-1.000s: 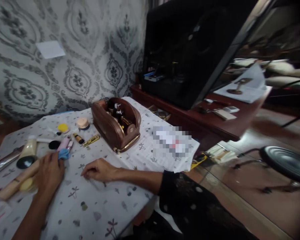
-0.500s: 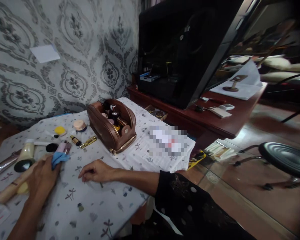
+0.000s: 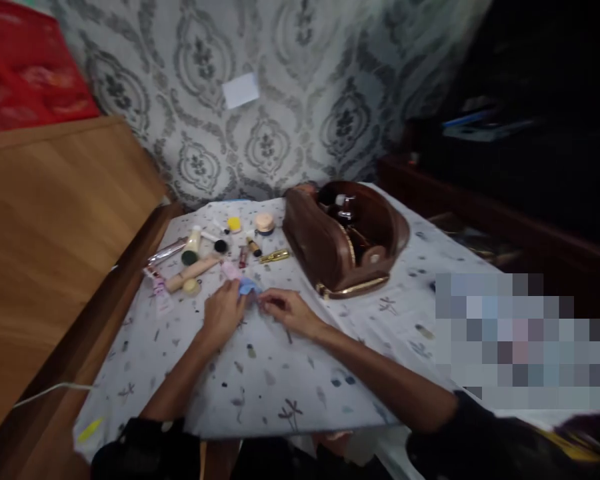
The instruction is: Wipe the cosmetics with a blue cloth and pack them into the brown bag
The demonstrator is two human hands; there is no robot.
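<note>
My left hand (image 3: 223, 312) rests on the patterned tablecloth (image 3: 260, 380) with its fingers closed on a small light-blue item (image 3: 249, 287). My right hand (image 3: 286, 309) lies just to its right, fingers curled and pinching at the same blue item. An open brown leather cosmetic bag (image 3: 341, 238) with bottles inside stands to the right of both hands. Loose cosmetics lie beyond the left hand: a cream tube (image 3: 191, 245), a beige stick (image 3: 193, 272), a round peach compact (image 3: 264, 222), a gold tube (image 3: 275, 256) and a pink one (image 3: 230, 270).
A wooden furniture panel (image 3: 45, 220) rises along the table's left edge, with a red object (image 3: 25, 67) above it. Grey damask wallpaper (image 3: 280, 120) with a white paper slip (image 3: 240, 90) is behind. Dark furniture (image 3: 520, 200) stands at right. A white cord (image 3: 50, 390) hangs at lower left.
The camera view swung left. My left hand drew the blue item away from the cosmetics toward the middle, and my right hand moved left to meet it.
</note>
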